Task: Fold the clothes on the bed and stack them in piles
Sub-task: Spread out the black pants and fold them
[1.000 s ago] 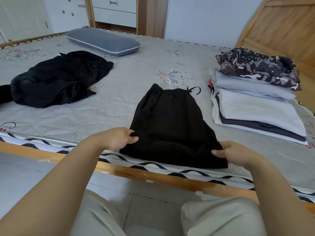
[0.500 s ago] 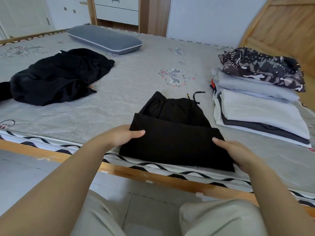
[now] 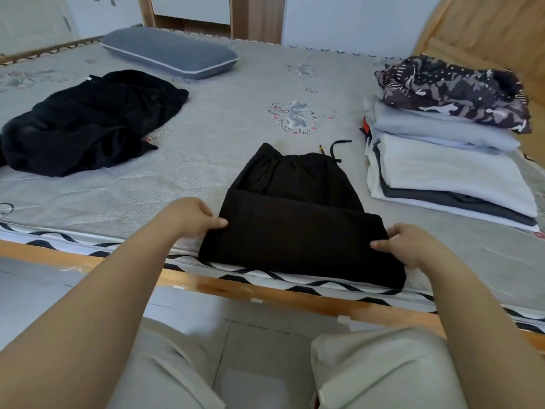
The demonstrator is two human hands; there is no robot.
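Observation:
A black drawstring garment [image 3: 298,231] lies near the bed's front edge, its lower part folded up over itself, the waistband and cord at the far end. My left hand [image 3: 194,218] grips its left edge, thumb on top. My right hand [image 3: 407,246] grips the right edge in the same way. A stack of folded clothes [image 3: 448,175] in white, grey and pale blue, topped by a dark patterned piece [image 3: 454,93], sits at the right. An unfolded heap of black clothes [image 3: 88,122] lies at the left.
A grey pillow [image 3: 171,51] rests at the far side of the grey mattress [image 3: 230,119]. The wooden bed rail [image 3: 265,293] runs along the front, with my knees in light trousers below it. A wooden headboard [image 3: 486,33] stands at the right.
The garment's lower half has been folded up over the upper half. Both hands have moved from the hem corners to the sides of the fold.

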